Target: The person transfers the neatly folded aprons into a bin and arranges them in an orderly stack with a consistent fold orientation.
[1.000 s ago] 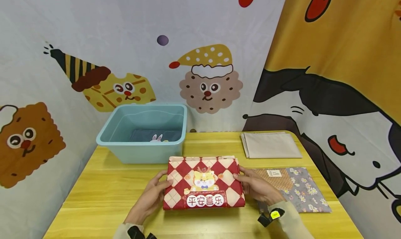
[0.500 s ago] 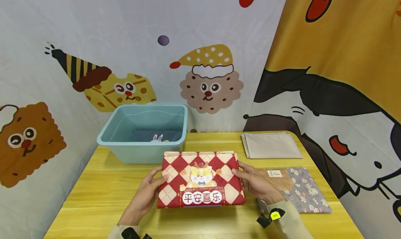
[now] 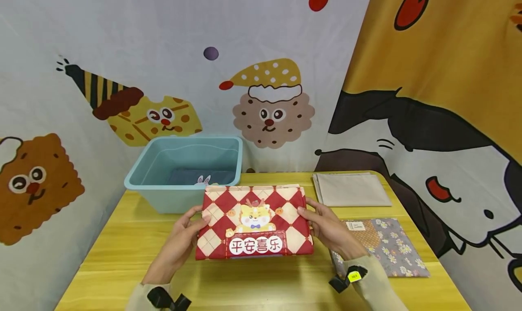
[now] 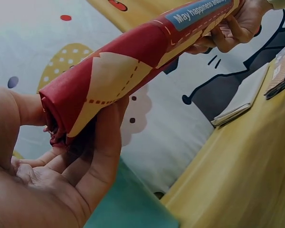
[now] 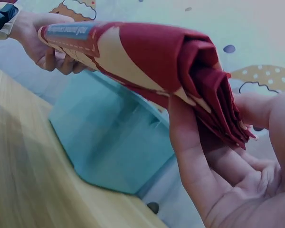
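Observation:
A folded red-and-cream diamond-patterned cloth (image 3: 254, 222), with a cartoon animal and Chinese lettering on its face, is held up above the table. My left hand (image 3: 177, 241) grips its left end, thumb on the front and fingers behind. At the opposite end, my right hand (image 3: 330, 227) grips it the same way. From the left wrist, the folded cloth (image 4: 118, 66) shows printed English words along its lower edge. Several stacked layers of the cloth (image 5: 199, 76) appear at its end in the right wrist view.
Behind the cloth, at back left, stands a light blue plastic bin (image 3: 171, 200) with a dark folded cloth (image 3: 185, 176) inside. A folded beige cloth (image 3: 352, 190) lies at back right. Nearer, a grey floral folded cloth (image 3: 395, 250) lies beside my right forearm on the yellow wooden table (image 3: 122, 261).
Both hands have raised the folded cloth and shifted it left toward the bin. Its top edge now overlaps the bin's front right corner in the head view.

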`<state>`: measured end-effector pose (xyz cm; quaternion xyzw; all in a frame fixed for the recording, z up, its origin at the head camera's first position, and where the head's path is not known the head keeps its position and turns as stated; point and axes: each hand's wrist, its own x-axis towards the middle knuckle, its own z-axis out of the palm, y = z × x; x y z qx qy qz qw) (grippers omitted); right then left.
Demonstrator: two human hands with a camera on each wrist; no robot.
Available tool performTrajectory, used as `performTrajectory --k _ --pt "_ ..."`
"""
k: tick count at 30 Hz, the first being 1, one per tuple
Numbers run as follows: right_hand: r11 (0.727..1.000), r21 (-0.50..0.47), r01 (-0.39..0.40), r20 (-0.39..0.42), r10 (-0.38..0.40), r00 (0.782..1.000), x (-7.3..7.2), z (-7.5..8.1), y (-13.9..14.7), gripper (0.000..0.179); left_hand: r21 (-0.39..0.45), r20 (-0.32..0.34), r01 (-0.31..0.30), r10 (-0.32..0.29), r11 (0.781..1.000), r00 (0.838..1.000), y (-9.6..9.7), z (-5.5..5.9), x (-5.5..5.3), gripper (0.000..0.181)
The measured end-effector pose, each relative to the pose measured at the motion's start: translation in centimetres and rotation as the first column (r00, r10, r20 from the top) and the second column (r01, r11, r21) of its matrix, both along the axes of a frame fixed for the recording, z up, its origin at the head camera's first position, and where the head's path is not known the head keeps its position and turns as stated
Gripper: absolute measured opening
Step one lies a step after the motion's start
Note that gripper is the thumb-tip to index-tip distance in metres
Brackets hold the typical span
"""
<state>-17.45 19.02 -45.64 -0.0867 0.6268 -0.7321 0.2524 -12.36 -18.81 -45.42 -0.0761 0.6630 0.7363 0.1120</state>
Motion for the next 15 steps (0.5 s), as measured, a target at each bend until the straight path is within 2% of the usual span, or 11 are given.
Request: performTrajectory --k 6,10,15 --pt "0.999 0.038 0.026 -0.03 -0.025 0.999 -0.8 1.3 -1.1 0.064 -0.008 -0.059 -0.003 0.003 1.0 0.998 -1.1 0.9 -0.7 0.039" --pt "1.0 0.007 0.005 -0.028 -0.005 1.0 -1.4 2.2 -1.9 0.063 -0.004 -0.069 -0.012 0.011 1.0 0.998 -2.0 1.5 -1.3 0.037" --pt "0.998 -0.051 -0.021 -0.009 0.021 1.0 -2.6 3.1 -2.9 0.066 -0.003 -0.076 -0.012 0.012 1.0 0.997 -3.3 2.4 -2.2 0.044"
